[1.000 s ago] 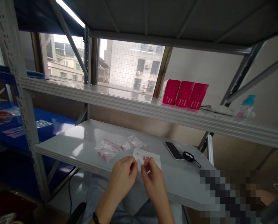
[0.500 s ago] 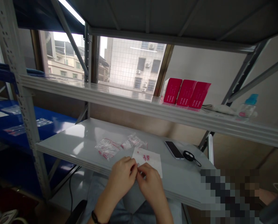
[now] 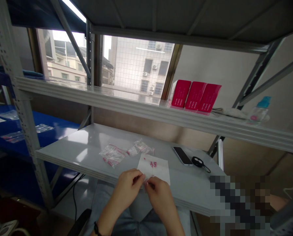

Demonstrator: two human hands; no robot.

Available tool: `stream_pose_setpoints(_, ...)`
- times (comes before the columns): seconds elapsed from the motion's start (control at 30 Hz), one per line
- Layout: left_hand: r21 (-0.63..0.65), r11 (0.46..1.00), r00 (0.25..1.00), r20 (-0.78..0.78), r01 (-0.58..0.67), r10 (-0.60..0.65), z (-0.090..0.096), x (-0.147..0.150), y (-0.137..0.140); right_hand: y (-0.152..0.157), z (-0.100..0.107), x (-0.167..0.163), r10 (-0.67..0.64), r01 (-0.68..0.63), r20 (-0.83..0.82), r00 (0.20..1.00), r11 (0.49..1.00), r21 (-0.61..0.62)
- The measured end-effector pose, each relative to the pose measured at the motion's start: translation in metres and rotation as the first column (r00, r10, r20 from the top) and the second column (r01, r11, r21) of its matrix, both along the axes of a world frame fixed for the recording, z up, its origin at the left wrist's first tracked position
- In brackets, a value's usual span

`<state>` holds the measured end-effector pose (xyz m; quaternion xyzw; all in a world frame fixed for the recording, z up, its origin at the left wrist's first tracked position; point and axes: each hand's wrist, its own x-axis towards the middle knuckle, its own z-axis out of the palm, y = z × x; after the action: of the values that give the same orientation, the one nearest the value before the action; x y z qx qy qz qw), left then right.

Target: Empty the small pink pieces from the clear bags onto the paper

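Observation:
My left hand (image 3: 129, 184) and my right hand (image 3: 159, 190) are both closed in a pinch, fingertips close together over the front edge of the shelf. Whatever lies between the fingers is too small to make out. Just beyond them a white sheet of paper (image 3: 162, 170) lies flat, its near part partly covered by my hands. Several small pink pieces (image 3: 153, 164) are grouped on the paper, with one apart at its upper left. Left of the paper are a clear plastic bag with pink edging (image 3: 113, 155) and a second crumpled clear bag (image 3: 140, 147).
A phone (image 3: 182, 155) and a black round item with a loop (image 3: 198, 162) lie right of the paper. Above, a ledge (image 3: 136, 106) carries several red boxes (image 3: 195, 96) and a blue-capped bottle (image 3: 259, 111). A metal post (image 3: 25, 124) stands at left.
My fingertips have drawn slightly apart, and my right hand sits a little lower. The whole view has shifted slightly; the paper, pink pieces and bags look unmoved.

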<state>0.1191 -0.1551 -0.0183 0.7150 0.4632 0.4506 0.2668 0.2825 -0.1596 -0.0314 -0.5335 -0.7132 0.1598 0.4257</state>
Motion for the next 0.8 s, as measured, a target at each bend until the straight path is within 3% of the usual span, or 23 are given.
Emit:
stream_pose_setpoints(0.07, -0.199, 0.976, 0.983, 0.176, 0.092, -0.057, -0.01, -0.009, -0.009, -0.002, -0.002, 0.007, -0.064, 0.062, -0.12, 0.991, 0.998, -0.014)
stream_pose_setpoints(0.13, -0.402, 0.866, 0.916, 0.376, 0.298, -0.14, -0.02, -0.014, -0.022, -0.006, -0.005, 0.01, -0.054, 0.032, -0.312, 0.949, 0.997, -0.077)
stream_pose_setpoints(0.2, -0.426, 0.774, 0.816, 0.546, 0.468, -0.193, -0.029, -0.01, -0.035, -0.013, -0.009, 0.009, -0.013, -0.09, -0.526, 0.85, 0.981, -0.17)
stream_pose_setpoints(0.3, -0.273, 0.813, 0.623, 0.771, 0.514, -0.134, -0.039, 0.013, -0.046, -0.027, -0.013, -0.001, 0.017, -0.263, -0.74, 0.672, 0.94, -0.217)
stream_pose_setpoints(0.37, -0.211, 0.843, 0.457, 0.888, 0.496, -0.046, -0.044, 0.03, -0.046, -0.035, -0.013, -0.008, 0.046, -0.315, -0.787, 0.616, 0.929, -0.192)
stream_pose_setpoints(0.43, -0.218, 0.861, 0.356, 0.933, 0.459, 0.047, -0.047, 0.041, -0.044, -0.04, -0.012, -0.012, 0.063, -0.344, -0.798, 0.599, 0.92, -0.186)
stream_pose_setpoints(0.67, -0.332, 0.863, 0.288, 0.93, 0.382, 0.23, -0.049, 0.039, -0.041, -0.04, -0.038, -0.025, 0.054, -0.426, -0.846, 0.53, 0.88, -0.211)
stream_pose_setpoints(0.8, -0.454, 0.827, 0.187, 0.891, 0.332, 0.414, -0.053, 0.044, -0.036, -0.04, -0.055, -0.035, -0.024, -0.415, -0.849, 0.527, 0.865, -0.282)
